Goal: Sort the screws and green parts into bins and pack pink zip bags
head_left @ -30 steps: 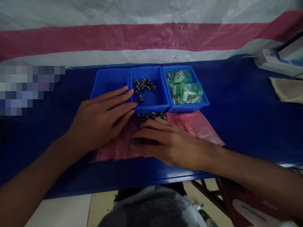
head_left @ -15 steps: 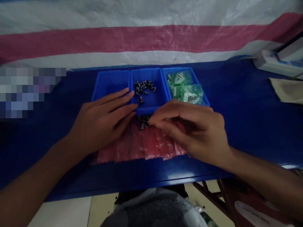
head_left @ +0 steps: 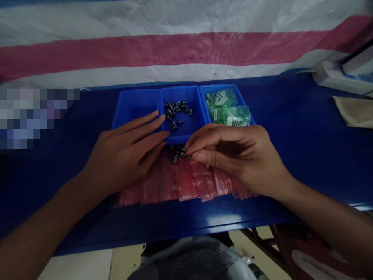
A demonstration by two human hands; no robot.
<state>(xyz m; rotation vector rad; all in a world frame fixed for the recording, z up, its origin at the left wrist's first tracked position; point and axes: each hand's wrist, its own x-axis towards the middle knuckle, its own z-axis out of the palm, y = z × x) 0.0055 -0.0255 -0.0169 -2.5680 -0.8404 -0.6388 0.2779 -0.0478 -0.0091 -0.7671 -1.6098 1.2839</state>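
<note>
My left hand (head_left: pixel 125 153) lies with stretched fingers over the front of the left blue bin (head_left: pixel 138 103), its fingertips at the middle bin's edge. Thumb and forefinger of my right hand (head_left: pixel 233 155) pinch a small dark screw at the pile's right side. That pile of dark screws (head_left: pixel 177 158) rests on overlapping red plastic bags (head_left: pixel 189 184), just in front of the middle blue bin (head_left: pixel 186 134). More dark screws (head_left: pixel 176 107) lie inside that bin. Green bags with metal and white parts (head_left: pixel 227 112) fill the right bin, partly behind my right hand.
A beige cloth (head_left: pixel 354 112) and a white box-like device (head_left: pixel 335 79) stand at the right of the blue table (head_left: pixel 305 136). A striped sheet (head_left: pixel 186 48) hangs behind. Blurred-out items are at the far left.
My right hand has turned slightly, with its fingertips a little further right and the pinched screw now showing. My left hand stays nearly in place. The view has shifted slightly.
</note>
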